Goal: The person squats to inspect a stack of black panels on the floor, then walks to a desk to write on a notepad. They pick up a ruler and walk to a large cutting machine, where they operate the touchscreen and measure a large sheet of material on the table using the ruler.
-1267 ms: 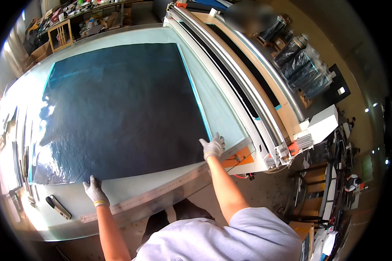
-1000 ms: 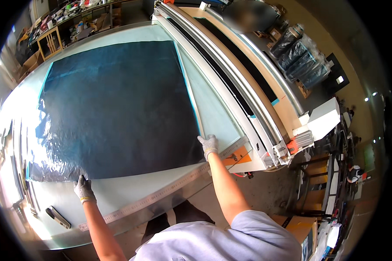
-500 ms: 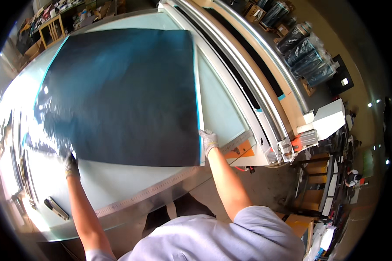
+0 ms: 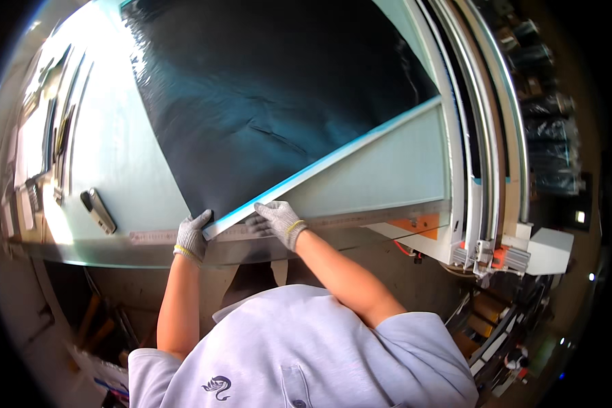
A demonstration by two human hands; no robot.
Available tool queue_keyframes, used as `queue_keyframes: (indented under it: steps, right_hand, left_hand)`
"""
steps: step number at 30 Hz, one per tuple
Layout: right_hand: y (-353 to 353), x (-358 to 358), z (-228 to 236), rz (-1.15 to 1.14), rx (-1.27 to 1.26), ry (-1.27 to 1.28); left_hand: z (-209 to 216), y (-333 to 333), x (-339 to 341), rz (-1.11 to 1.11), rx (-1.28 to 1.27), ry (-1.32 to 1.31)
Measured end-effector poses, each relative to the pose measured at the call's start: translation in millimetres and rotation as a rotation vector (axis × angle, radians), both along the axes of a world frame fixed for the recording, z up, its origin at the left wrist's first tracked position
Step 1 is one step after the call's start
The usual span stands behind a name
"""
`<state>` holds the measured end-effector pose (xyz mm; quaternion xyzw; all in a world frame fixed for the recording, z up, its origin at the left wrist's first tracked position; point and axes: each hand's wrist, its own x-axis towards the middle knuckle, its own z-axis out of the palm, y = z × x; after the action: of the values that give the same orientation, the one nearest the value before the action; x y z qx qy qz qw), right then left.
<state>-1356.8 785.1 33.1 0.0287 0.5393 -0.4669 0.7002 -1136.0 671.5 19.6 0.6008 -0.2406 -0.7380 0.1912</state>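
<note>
A large dark glossy sheet of film point(image 4: 265, 81) lies on the pale glass-like tabletop point(image 4: 360, 173), slightly wrinkled near its middle. One edge carries a white and blue strip point(image 4: 319, 163), which runs slantwise from far right to the near corner. At that corner my left hand point(image 4: 193, 238), in a grey knitted glove, pinches the sheet with the thumb on top. My right hand point(image 4: 279, 223), gloved alike, is just right of it. Its thumb side touches the strip, while the other fingers stretch out apart over the table's front edge.
On the left of the table lies a grey and black cutter-like tool point(image 4: 98, 211). Along the front edge runs a ruler scale point(image 4: 360, 217). A long metal roller assembly point(image 4: 479, 122) borders the right side, with plastic-wrapped rolls point(image 4: 551, 143) beyond. Long thin strips point(image 4: 62, 136) lie far left.
The sheet has turned, so its striped edge now slants toward me. My left hand has shifted right to the near corner; my right hand has come left beside it. The view has shifted too.
</note>
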Motion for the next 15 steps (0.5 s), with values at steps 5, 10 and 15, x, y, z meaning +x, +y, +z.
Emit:
queue_keyframes:
  steps: [5, 10, 15]
  right_hand:
    - [-37, -10, 35, 0.324, -0.608, 1.464]
    - [-78, 17, 12, 0.681, -0.493, 1.212]
    - [-75, 62, 4, 0.743, -0.422, 1.096]
  left_hand:
    - [21, -29, 44, -0.094, -0.101, -0.122]
    - [18, -39, 50, -0.034, -0.113, -0.087]
    - [31, -23, 42, 0.154, -0.013, -0.076]
